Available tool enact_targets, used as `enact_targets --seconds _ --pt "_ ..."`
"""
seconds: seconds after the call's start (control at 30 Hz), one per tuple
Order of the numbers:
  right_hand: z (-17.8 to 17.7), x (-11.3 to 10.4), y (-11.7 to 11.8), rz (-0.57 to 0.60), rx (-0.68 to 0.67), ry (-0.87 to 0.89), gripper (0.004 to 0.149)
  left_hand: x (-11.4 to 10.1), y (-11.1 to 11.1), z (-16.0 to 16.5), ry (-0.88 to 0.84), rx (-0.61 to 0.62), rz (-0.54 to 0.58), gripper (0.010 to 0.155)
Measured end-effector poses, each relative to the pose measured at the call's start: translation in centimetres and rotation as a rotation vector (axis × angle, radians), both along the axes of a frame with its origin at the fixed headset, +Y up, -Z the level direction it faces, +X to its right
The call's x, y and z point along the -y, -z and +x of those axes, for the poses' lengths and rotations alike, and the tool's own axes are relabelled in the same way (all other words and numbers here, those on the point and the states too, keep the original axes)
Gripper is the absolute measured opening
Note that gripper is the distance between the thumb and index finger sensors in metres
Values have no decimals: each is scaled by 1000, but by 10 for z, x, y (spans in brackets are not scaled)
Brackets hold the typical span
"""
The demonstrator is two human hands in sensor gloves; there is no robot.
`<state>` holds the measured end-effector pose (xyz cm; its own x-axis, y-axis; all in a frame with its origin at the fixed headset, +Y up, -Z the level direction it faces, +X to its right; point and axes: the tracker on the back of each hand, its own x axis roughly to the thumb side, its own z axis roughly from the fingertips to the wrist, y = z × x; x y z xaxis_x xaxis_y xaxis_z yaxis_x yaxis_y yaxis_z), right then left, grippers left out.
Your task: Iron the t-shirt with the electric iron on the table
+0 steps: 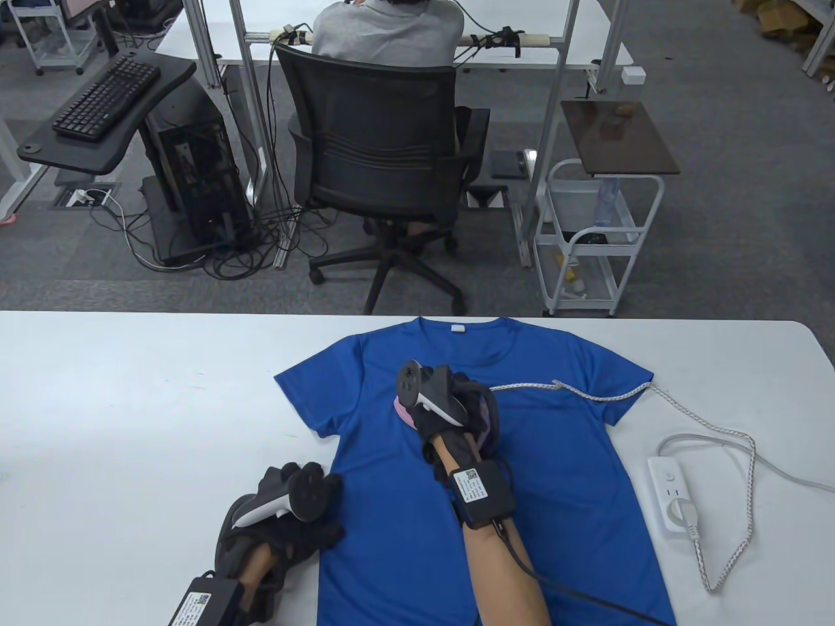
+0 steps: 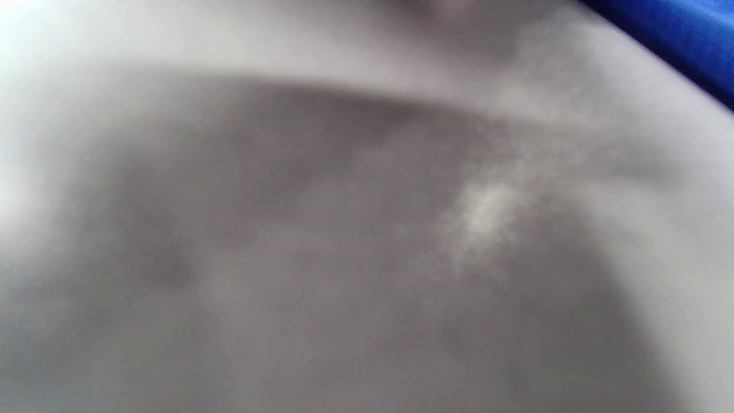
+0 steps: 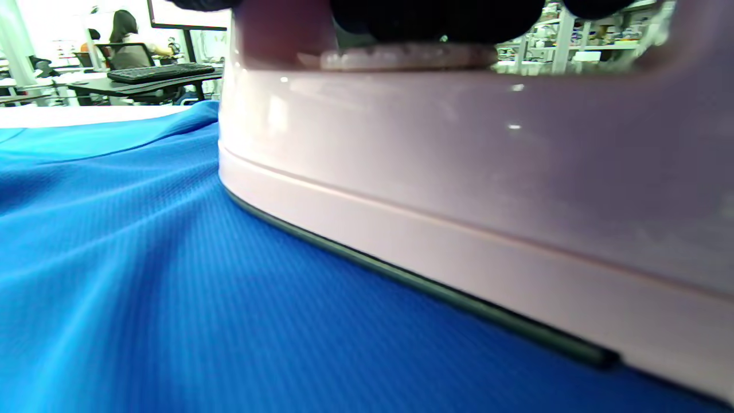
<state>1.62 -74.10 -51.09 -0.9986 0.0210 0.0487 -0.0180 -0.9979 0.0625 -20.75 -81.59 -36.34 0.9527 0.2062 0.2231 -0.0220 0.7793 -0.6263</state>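
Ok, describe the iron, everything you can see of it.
The iron has a pale pink, glossy plastic body with a thin dark soleplate edge. It sits flat on the chest of the blue t-shirt, which is spread on the table. The right hand grips its handle from above, hiding most of it in the table view. A braided white cord runs to the power strip.

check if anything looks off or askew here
The braided cord from the iron lies across the t-shirt's right shoulder and sleeve, where the iron could run over it. The left sleeve's hem is a little rumpled. Otherwise nothing stands out; the shirt lies flat on the table.
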Motion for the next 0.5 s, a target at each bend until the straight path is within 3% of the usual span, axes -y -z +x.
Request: enact_targets --seconds 0.5 --pt "-5 0 4 3 -6 -18 67 0 0 0 5 3 -4 81"
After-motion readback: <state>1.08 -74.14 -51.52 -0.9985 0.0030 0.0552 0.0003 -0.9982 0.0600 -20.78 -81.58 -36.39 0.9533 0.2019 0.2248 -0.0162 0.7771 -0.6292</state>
